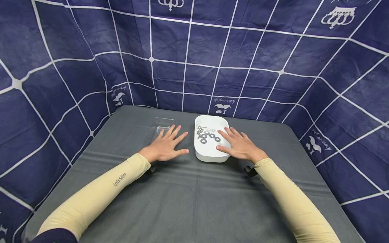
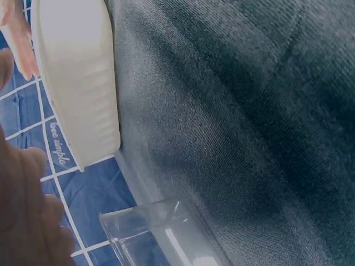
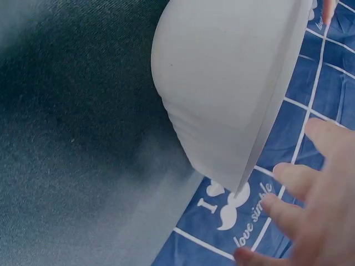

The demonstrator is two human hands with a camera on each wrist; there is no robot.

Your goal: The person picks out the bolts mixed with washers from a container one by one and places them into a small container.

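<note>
A white rectangular tray (image 1: 211,156) stands on the grey cloth, holding grey washers (image 1: 212,135), paler washers and a small heap of screws (image 1: 199,132) along its left side. To its left sits a clear plastic box (image 1: 164,122), partly hidden behind fingers. My left hand (image 1: 164,146) hovers palm down with fingers spread, near the clear box, holding nothing. Over the tray's right edge my right hand (image 1: 241,145) is spread the same way, also holding nothing. Both wrist views show the tray's outer wall (image 2: 83,83) from the side.
Grey cloth (image 1: 194,202) covers the table. A blue curtain (image 1: 200,44) with white grid lines hangs behind it and along both sides. Cream sleeves (image 1: 103,187) cover both forearms, and a black strap (image 1: 250,171) shows under the right wrist.
</note>
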